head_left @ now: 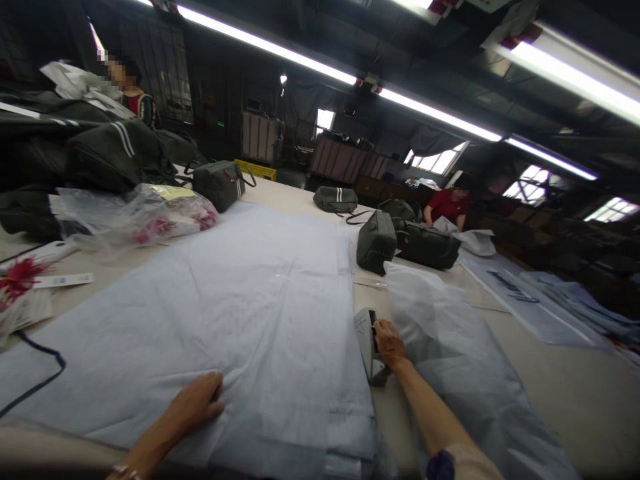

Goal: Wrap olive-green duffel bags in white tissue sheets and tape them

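Observation:
A wide stack of translucent white plastic bags (240, 313) covers the middle of the table. My left hand (197, 400) rests on the near part of it, fingers laid on the plastic and slightly bent, holding nothing. Just right of the stack stands a grey tape dispenser (369, 347) with handwriting on its side. My right hand (390, 343) has its fingers closed at the dispenser's upper part; the fingertips are partly hidden. To the right of that arm lies a filled-looking, frosted plastic bag (450, 333).
Dark green bags (377, 240) stand beyond the dispenser. More dark bags (110, 153) are heaped at the far left, near a clear bag with red tassels (170, 217). A co-worker in red (447, 207) handles plastic across the table. Another person (137, 100) is at the far left.

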Available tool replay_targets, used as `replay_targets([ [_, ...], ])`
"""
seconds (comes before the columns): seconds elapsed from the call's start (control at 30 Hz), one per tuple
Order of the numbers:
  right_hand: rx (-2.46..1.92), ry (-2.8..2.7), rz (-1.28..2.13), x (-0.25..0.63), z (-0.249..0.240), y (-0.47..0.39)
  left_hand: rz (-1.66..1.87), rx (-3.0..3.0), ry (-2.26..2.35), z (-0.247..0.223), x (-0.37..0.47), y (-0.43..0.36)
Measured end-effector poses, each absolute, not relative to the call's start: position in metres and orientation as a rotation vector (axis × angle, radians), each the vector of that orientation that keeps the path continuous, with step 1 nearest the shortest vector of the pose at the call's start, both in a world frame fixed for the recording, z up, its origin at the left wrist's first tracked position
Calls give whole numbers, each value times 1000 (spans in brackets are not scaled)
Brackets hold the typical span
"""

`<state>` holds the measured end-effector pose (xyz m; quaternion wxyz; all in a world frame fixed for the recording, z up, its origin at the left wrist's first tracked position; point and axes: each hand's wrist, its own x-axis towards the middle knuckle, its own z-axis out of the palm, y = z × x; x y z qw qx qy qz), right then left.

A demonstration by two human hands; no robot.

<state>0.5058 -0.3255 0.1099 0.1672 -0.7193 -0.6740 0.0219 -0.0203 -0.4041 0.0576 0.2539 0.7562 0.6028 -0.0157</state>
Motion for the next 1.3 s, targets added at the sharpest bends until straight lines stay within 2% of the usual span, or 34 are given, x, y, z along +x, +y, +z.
replay_targets([
  [0.3,-2023,-1229,309,523,104,-320,-61,2020,1620,60,-20,-400],
  [0.43,-1839,-995,455,522,119,-322,-56,2005,1614,59,-19,-399],
  [0.67,-1356,-862,989,460,158,-353,-22,1955,1555,75,-21,-398],
  [0.77,-1100,-726,1333,412,178,-377,68,1920,1515,99,-17,-398],
  [0.83,-1032,-719,1442,378,190,-392,170,1901,1493,123,-4,-398],
  [0.93,-1060,-871,1436,327,203,-410,361,1815,1322,166,27,-401],
  [1.03,-1110,-1073,1422,283,217,-424,640,1297,836,203,57,-408],
  [1.1,-1130,-1238,1364,260,227,-431,741,1138,671,218,65,-415],
  [1.2,-1167,-1446,1168,237,242,-439,829,1081,657,229,60,-425],
  [1.3,-1171,-1433,1195,220,248,-448,827,1060,649,235,44,-430],
])
